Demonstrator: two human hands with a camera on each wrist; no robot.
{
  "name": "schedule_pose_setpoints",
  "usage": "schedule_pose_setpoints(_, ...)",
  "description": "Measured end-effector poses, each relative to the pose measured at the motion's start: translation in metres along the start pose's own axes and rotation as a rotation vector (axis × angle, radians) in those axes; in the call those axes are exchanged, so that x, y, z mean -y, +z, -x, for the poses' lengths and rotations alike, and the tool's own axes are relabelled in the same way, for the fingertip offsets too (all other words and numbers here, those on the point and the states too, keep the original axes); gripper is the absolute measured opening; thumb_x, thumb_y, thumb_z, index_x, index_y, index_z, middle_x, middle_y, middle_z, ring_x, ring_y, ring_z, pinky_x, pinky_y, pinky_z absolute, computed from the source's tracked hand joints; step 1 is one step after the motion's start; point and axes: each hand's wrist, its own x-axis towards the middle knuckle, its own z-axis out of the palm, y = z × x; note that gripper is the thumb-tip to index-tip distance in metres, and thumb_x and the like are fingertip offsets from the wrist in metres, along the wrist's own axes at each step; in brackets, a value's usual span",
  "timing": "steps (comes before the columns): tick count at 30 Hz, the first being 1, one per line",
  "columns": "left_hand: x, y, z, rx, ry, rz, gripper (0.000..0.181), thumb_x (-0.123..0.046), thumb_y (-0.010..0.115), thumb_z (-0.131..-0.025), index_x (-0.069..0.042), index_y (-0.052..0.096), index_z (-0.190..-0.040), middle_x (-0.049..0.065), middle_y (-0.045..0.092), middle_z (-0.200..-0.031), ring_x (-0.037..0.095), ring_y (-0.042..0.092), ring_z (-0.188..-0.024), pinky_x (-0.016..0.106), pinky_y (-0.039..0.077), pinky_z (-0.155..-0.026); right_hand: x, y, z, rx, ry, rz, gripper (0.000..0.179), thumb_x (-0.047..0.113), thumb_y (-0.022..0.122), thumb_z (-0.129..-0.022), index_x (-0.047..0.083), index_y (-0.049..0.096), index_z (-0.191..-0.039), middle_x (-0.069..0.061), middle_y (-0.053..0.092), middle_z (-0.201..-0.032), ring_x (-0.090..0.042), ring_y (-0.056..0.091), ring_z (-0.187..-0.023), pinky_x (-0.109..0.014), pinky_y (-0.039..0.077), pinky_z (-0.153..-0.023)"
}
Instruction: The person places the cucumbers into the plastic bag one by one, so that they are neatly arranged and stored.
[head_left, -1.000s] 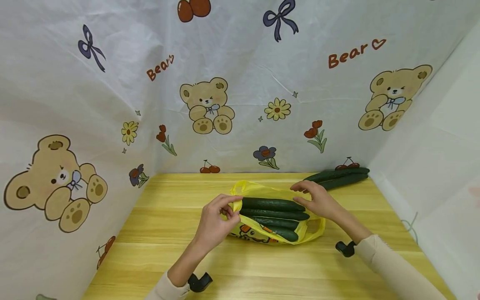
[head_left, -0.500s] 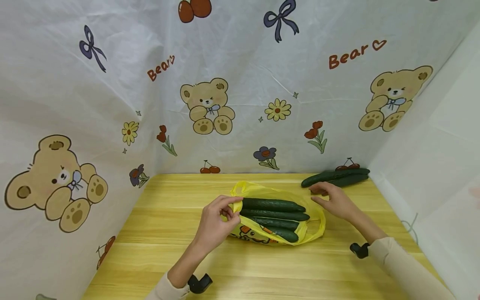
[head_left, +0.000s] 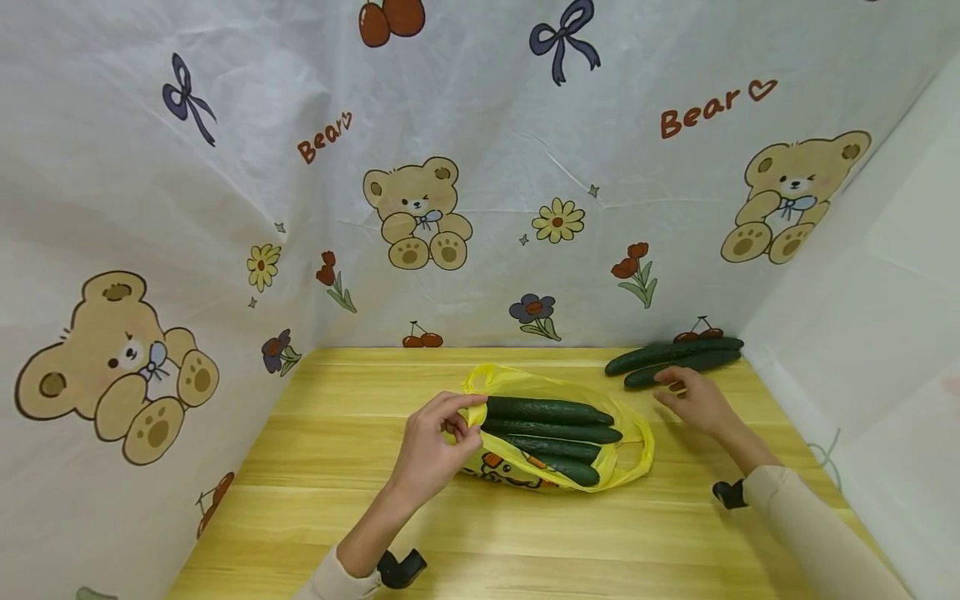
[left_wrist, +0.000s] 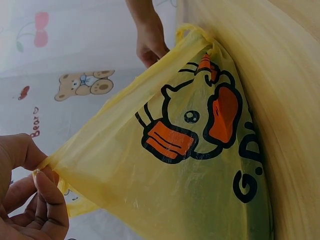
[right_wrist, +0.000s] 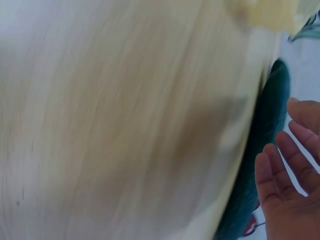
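My left hand (head_left: 435, 446) pinches the edge of a yellow plastic bag (left_wrist: 165, 150) between thumb and fingers. The bag lies on its side with its mouth spread, and several dark green cucumbers (head_left: 551, 432) lie inside it, side by side. In the left wrist view the bag's wall is pulled taut from the pinched edge, showing a printed cartoon. My right hand (head_left: 693, 400) holds nothing; its relaxed fingers are close to the nearer of two loose cucumbers (head_left: 675, 348) at the back right. In the right wrist view those fingers (right_wrist: 280, 175) overlap the cucumber (right_wrist: 255, 155).
The wood-grain table (head_left: 315, 500) meets a printed bear curtain (head_left: 480, 292) at the back and left. A plain white wall (head_left: 862, 333) closes the right side. An open bag handle (head_left: 643, 450) lies at the bag's right end.
My right hand has moved from over the bag, rightward to the loose cucumbers at the back. The left hand has stayed in place, pinching the bag's edge.
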Motion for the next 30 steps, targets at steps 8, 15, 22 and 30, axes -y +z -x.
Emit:
schedule_pose_setpoints(8, -0.001, 0.0, 0.0, 0.002, -0.016, 0.002, 0.045, -0.004, 0.077, -0.092, -0.029, 0.077, -0.129, -0.006, 0.07, -0.103, 0.002, 0.063, -0.077, 0.023, 0.06, -0.071, -0.043, -0.009, 0.001, -0.011, 0.08, 0.016, 0.043, 0.025, 0.066, -0.108, -0.006, 0.062, -0.138, -0.037, 0.061, -0.139, -0.056, 0.064, -0.12, -0.068, 0.055, -0.098)
schedule_pose_setpoints(15, -0.001, 0.001, 0.005, 0.006, -0.007, -0.006, 0.042, -0.003, 0.076, -0.091, -0.021, 0.078, -0.129, -0.006, 0.071, -0.105, 0.001, 0.062, -0.077, 0.023, 0.06, -0.07, -0.071, -0.017, 0.0, -0.041, 0.128, 0.03, 0.059, 0.029, 0.065, -0.107, -0.013, 0.051, -0.146, -0.043, 0.052, -0.144, -0.062, 0.055, -0.123, -0.073, 0.05, -0.098)
schedule_pose_setpoints(22, -0.001, 0.0, 0.001, 0.001, 0.0, -0.012, 0.044, -0.003, 0.077, -0.091, -0.025, 0.077, -0.128, -0.005, 0.071, -0.105, 0.001, 0.063, -0.077, 0.024, 0.06, -0.071, -0.082, -0.033, -0.018, -0.13, 0.101, 0.107, 0.066, 0.019, 0.072, -0.1, -0.016, 0.045, -0.149, -0.049, 0.045, -0.145, -0.07, 0.042, -0.127, -0.081, 0.037, -0.105)
schedule_pose_setpoints(30, 0.0, 0.0, 0.0, 0.01, -0.005, -0.008, 0.045, -0.003, 0.076, -0.091, -0.028, 0.076, -0.13, -0.005, 0.072, -0.106, 0.001, 0.063, -0.077, 0.024, 0.06, -0.071, -0.099, -0.05, -0.027, -0.008, 0.109, 0.123, 0.076, 0.019, 0.067, -0.1, -0.015, 0.031, -0.158, -0.05, 0.026, -0.159, -0.073, 0.029, -0.137, -0.083, 0.02, -0.116)
